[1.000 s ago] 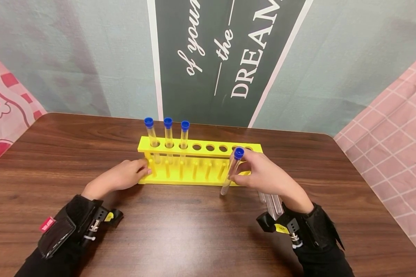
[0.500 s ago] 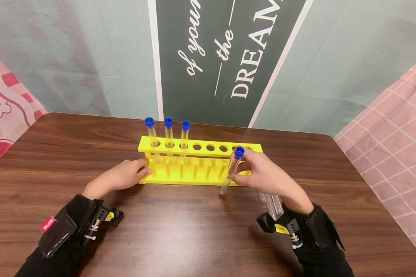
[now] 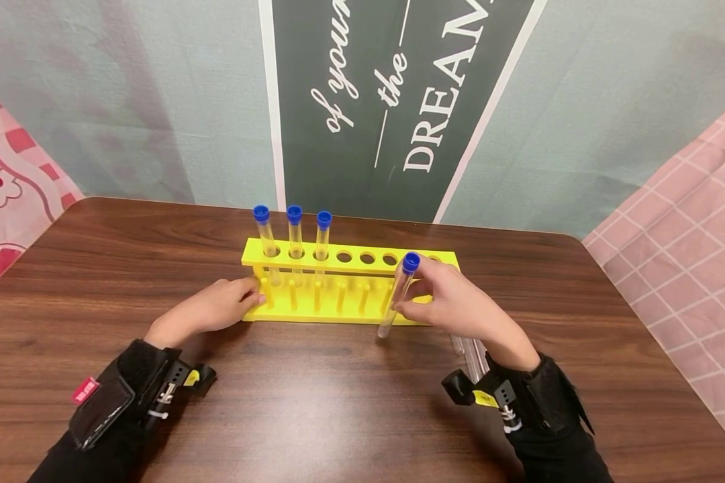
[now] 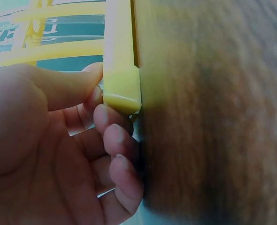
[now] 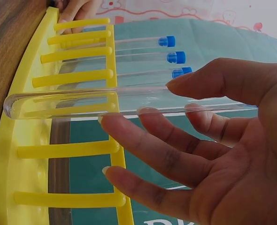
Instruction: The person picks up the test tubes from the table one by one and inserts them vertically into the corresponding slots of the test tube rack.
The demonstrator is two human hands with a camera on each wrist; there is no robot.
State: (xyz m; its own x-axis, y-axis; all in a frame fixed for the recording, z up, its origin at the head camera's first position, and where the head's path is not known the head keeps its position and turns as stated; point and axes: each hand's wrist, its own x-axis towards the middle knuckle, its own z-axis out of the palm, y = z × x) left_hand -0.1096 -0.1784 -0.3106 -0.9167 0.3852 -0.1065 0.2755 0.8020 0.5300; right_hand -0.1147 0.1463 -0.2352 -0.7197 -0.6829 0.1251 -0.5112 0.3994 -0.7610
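A yellow test tube rack [image 3: 302,315] stands on the table. My left hand [image 3: 217,305] holds its left end; in the left wrist view the thumb and fingers are at the corner of the rack's base [image 4: 122,86]. My right hand [image 3: 459,302] pinches a clear test tube [image 3: 394,302] with a blue cap, in front of the rack's right part. It is tilted, its lower end towards the table. The right wrist view shows the thumb on one side of the tube [image 5: 58,104] and fingers on the other. Three blue-capped test tubes [image 3: 294,231] stand in the leftmost holes.
Several loose clear tubes [image 3: 474,359] lie on the brown table [image 3: 326,402], partly hidden under my right wrist. Empty holes [image 3: 366,258] run along the rack's top right of the standing tubes. A printed cloth [image 3: 211,100] hangs behind the table.
My right hand has moved slightly to the left with the test tube in it. The left hand keeps its place on the rack, which has not visibly moved.
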